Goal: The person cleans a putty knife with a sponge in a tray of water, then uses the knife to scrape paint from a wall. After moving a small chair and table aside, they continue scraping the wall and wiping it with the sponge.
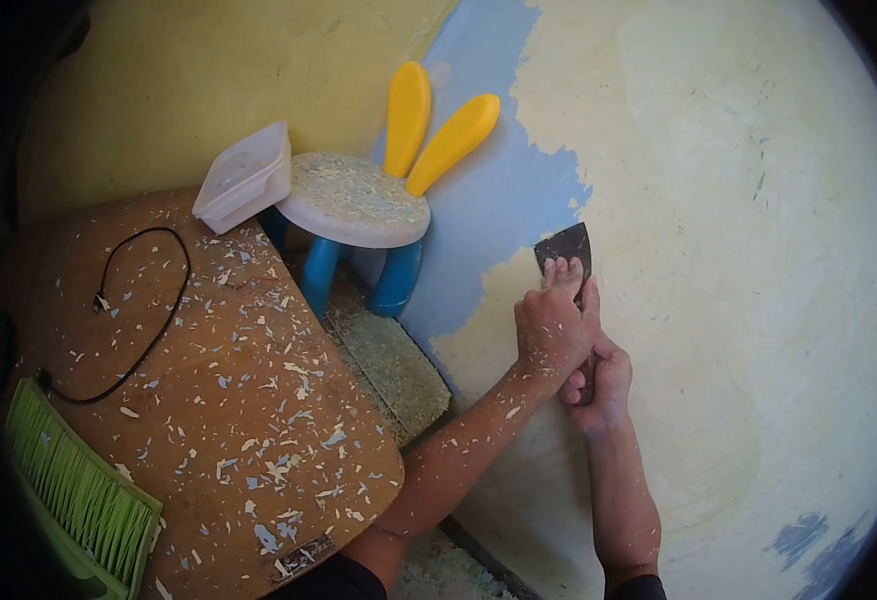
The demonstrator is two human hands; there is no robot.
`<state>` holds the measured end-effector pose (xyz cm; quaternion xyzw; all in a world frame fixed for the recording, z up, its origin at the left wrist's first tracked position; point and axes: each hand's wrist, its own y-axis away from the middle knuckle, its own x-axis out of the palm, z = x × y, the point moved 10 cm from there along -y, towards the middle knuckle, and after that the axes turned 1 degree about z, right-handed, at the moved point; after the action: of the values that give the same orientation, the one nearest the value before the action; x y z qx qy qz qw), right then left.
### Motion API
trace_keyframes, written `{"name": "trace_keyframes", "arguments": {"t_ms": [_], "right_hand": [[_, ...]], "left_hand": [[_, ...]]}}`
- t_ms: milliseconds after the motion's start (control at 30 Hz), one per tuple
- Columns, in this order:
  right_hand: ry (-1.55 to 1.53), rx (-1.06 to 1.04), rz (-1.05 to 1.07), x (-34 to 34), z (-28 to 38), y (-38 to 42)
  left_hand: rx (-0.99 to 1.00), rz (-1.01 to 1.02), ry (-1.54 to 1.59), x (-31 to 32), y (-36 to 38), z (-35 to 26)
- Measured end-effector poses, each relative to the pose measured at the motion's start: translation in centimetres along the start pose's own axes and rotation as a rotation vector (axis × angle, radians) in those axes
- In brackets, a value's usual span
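Observation:
A paint scraper with a dark, flared blade rests against the wall, at the border between blue paint and the bare cream surface. Wrapped around its handle low down is my right hand, closed. My left hand lies over the upper handle, its fingers pressed together on the back of the blade. Paint flakes stick to my left forearm. The blue paint patch has a ragged edge just above and left of the blade.
A wooden table strewn with paint flakes carries a black cable and a green brush. Behind it stand a flake-covered stool with yellow ears and blue legs, and a white plastic tray. Debris covers the floor.

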<state>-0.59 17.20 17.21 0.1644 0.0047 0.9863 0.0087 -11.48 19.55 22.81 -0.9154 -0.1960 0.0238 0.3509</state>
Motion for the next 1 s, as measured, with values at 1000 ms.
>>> {"name": "trace_keyframes", "arguments": {"t_ms": [1000], "right_hand": [[0.050, -0.025, -0.033, 1.1, 0.7, 0.8]], "left_hand": [[-0.016, -0.077, 0.018, -1.1, -0.9, 0.5]]}}
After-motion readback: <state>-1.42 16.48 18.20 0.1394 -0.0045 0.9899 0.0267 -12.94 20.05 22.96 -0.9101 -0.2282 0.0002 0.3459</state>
